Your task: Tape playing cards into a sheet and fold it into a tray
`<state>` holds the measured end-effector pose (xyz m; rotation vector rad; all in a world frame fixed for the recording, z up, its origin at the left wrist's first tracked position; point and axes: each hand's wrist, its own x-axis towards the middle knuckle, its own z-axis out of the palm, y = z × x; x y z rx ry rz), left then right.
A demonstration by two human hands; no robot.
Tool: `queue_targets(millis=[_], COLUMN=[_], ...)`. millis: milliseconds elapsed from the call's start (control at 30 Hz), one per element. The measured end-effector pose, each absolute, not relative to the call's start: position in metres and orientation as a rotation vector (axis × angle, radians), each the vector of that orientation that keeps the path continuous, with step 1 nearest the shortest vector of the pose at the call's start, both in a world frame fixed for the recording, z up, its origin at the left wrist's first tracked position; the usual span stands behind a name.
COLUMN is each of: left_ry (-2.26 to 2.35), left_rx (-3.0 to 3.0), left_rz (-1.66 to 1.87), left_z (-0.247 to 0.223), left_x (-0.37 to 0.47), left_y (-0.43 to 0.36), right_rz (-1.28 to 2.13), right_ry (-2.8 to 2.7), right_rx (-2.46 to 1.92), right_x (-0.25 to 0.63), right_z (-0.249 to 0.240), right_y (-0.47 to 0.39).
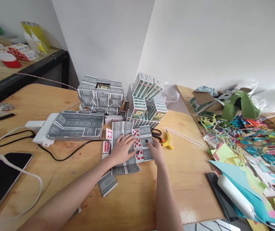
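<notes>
A panel of joined playing cards [121,128], mostly patterned backs with a strip of red-suit faces in the middle, lies on the table in front of me. My left hand [124,149] rests flat on it, fingers spread. At its right edge, my right hand [154,149] grips the outer column of card backs, thumb and fingers close together; the fingertips underneath are hidden. Just left of the panel is a red-and-white poker card box [107,147]. A small stack of cards [107,183] lies nearer to me. Right of the panel sit black-handled scissors [157,134] and a yellow glue gun [168,140].
Behind the panel stand stacked green-and-white card boxes [141,107] and a card-covered box [101,94]. A shallow card-covered tray [79,136] sits left, beside a white power strip [46,130] and cables. A phone [4,179] lies far left; craft scraps [250,138] cover the right side.
</notes>
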<state>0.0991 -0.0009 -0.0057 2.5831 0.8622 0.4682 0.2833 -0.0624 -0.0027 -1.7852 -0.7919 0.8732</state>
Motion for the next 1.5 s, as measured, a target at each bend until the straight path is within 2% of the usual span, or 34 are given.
queue_targets(millis=[367, 633, 1033, 1500], left_ry=[0.975, 0.956, 0.957, 1.043], left_rx=[2.449, 2.471, 2.527, 2.647], left_rz=[0.43, 0.489, 0.439, 0.57], left_z=[-0.005, -0.01, -0.009, -0.014], left_x=[0.109, 0.108, 0.108, 0.111], left_y=[-0.004, -0.006, -0.007, -0.013], right_rz=[1.114, 0.985, 0.98, 0.863], right_ry=[-0.702, -0.69, -0.705, -0.943], right_rx=[-1.542, -1.568, -1.531, -1.767], right_x=[0.273, 0.273, 0.272, 0.283], right_z=[0.01, 0.002, 0.0, 0.004], right_y=[-0.064, -0.072, -0.072, -0.066])
